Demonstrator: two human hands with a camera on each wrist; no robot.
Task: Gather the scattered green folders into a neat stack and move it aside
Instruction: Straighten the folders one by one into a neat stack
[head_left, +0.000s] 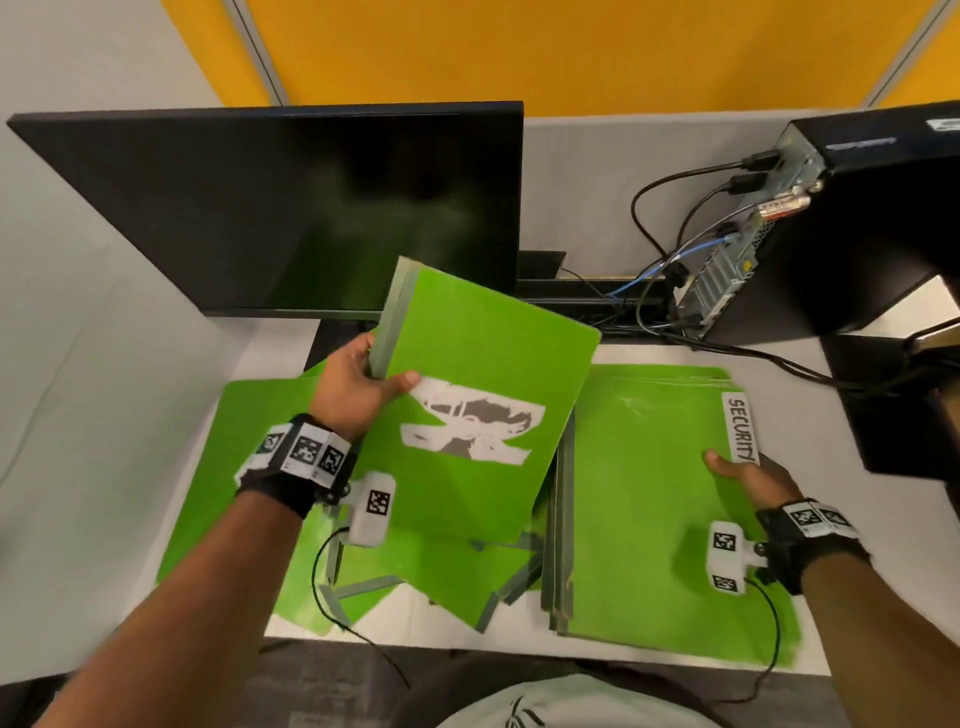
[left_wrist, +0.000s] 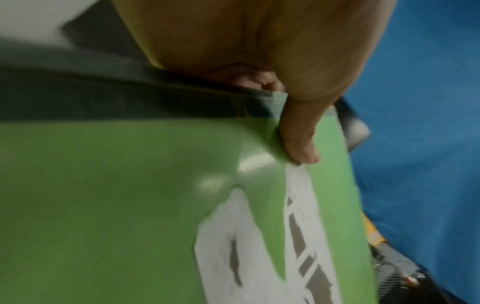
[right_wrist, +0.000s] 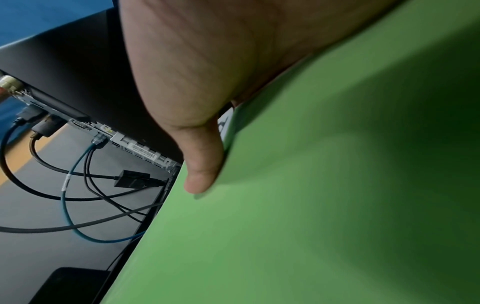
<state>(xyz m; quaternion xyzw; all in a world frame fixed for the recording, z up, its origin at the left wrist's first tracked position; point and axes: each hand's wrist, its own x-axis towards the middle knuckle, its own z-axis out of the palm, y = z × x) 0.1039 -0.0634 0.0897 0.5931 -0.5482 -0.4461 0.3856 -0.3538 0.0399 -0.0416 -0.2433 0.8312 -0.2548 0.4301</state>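
Observation:
My left hand grips a green folder with a torn white label by its left edge, thumb on top, and holds it tilted above the desk; the left wrist view shows the thumb pressed on the cover. On the right lies a stack of green folders with a white SECURITY tab. My right hand holds the stack's right edge, thumb on the top cover. More green folders lie scattered flat at the left and under the raised one.
A black monitor stands at the back left. A black computer case with several plugged cables stands at the back right. The white desk ends at a front edge near my body.

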